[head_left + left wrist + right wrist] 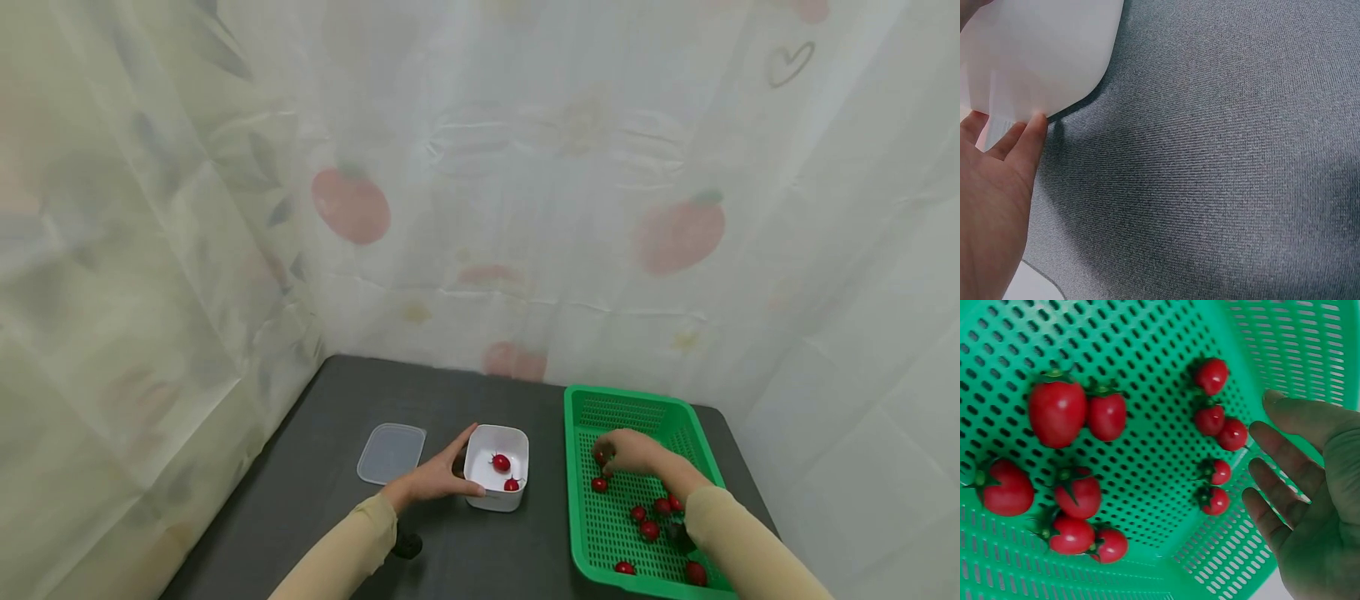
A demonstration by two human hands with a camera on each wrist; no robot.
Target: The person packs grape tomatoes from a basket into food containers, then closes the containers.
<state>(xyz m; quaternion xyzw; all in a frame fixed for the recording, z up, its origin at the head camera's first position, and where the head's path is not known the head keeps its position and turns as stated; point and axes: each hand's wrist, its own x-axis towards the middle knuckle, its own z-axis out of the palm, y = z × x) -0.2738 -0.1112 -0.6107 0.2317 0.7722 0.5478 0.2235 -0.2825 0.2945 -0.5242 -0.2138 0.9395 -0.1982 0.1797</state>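
My left hand point(433, 478) grips a small white plastic box point(497, 502) from its left side, thumb at the near wall. Two cherry tomatoes point(501, 462) lie inside it. In the left wrist view, that hand's fingertips point(1037, 125) press on the box wall. My right hand point(633, 452) is down in a green slotted basket point(573, 492), beside several cherry tomatoes. The right wrist view shows its fingers point(1288, 447) apart and lightly bent, close to a tomato point(1233, 434), with nothing held between them. Other tomatoes point(1057, 414) lie scattered on the basket floor.
A translucent flat lid point(392, 453) lies on the dark grey table point(450, 392), left of the box. The basket takes up the table's right side. Patterned curtains point(480, 208) hang behind and at both sides. Dark wrist devices point(407, 547) sit below both wrists.
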